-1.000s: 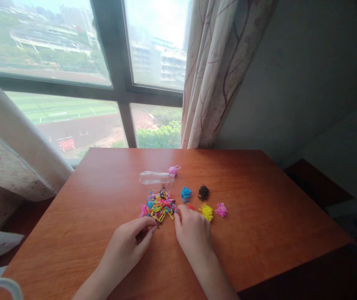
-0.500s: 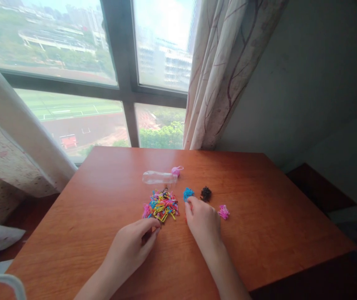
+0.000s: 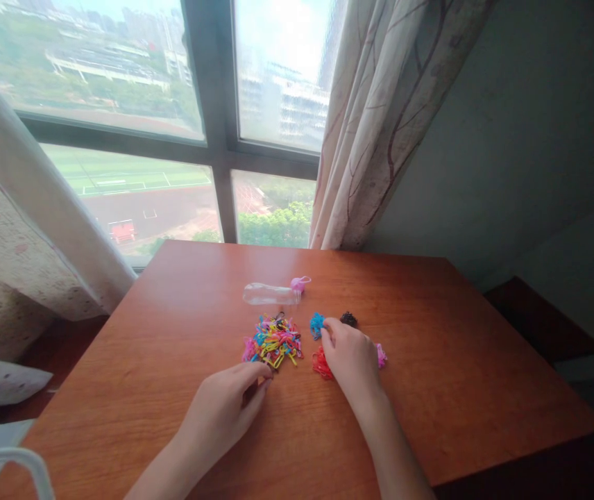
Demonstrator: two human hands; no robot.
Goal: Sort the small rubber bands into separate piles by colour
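Note:
A mixed heap of coloured rubber bands (image 3: 274, 340) lies in the middle of the wooden table (image 3: 172, 389). To its right sit small sorted piles: blue (image 3: 316, 324), black (image 3: 349, 319), red (image 3: 320, 364) and pink (image 3: 381, 356). My right hand (image 3: 350, 355) rests over these piles, fingers curled, its fingertips next to the blue pile; a yellow pile seen earlier is hidden beneath it. My left hand (image 3: 228, 407) lies just below the mixed heap, thumb and fingers pinched together at the heap's near edge. What either hand holds is too small to make out.
A clear plastic bottle with a pink cap (image 3: 272, 293) lies on its side behind the heap. Patterned curtains (image 3: 375, 118) hang at the window (image 3: 172, 125) behind the table. A dark side table (image 3: 541, 326) stands to the right, and a white object (image 3: 10, 462) sits at the lower left.
My right hand has moved from the heap's right edge forward and right, over the sorted piles, to beside the blue pile. The left hand has barely shifted. The camera has tilted slightly.

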